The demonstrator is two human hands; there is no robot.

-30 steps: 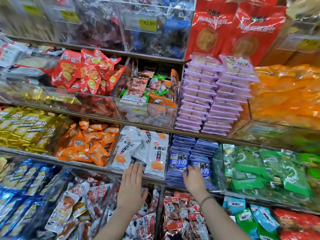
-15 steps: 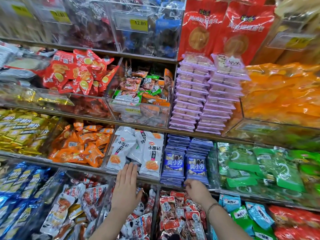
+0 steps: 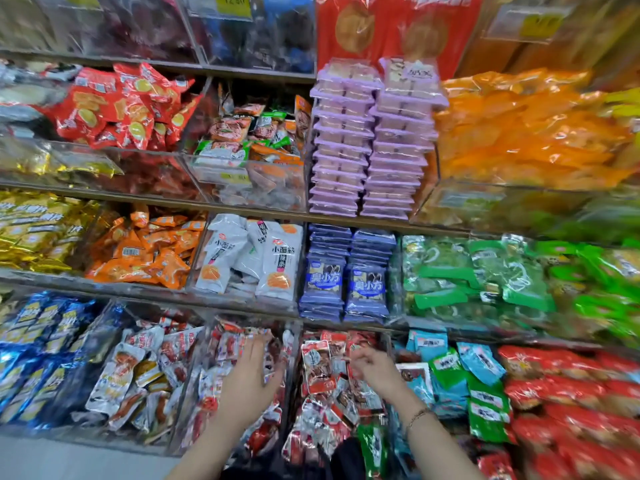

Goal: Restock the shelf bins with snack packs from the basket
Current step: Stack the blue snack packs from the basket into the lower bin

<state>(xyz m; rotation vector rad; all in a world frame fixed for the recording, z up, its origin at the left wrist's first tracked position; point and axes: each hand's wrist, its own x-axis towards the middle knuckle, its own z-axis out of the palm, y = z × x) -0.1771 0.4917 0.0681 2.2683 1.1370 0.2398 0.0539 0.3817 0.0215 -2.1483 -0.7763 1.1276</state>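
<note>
Snack packs, red-and-silver foil, small [image 3: 317,368]: a loose heap, too many and too blurred to count, in a clear plastic bin [image 3: 300,393] on the lowest shelf in view.

Hands, two, both over that lowest shelf.
- Right hand [image 3: 375,372]: above the red-and-silver heap, fingers curled inward. It is motion-blurred, so I cannot tell whether it grips a pack. One thin bracelet [image 3: 420,415] on the wrist.
- Left hand [image 3: 252,375]: fingers straight and together, palm down, holding nothing, over the neighbouring clear bin of red-and-white packs [image 3: 228,344] just to the left.

Same shelf, outward:
- silver packs with orange print [image 3: 117,379], one heap, further left;
- glossy blue packs [image 3: 38,341], one heap, at the far left;
- light blue and green packs [image 3: 460,372], mixed, to the right.

Shelf above:
- dark blue-purple packs [image 3: 367,289], two neat stacks side by side;
- white upright packs [image 3: 277,265], at least three, to their left;
- orange packs [image 3: 152,251], one heap;
- green packs [image 3: 485,278], one heap, to the right.

Next shelf up: lilac tray packs [image 3: 346,150], two tall stacks.
</note>
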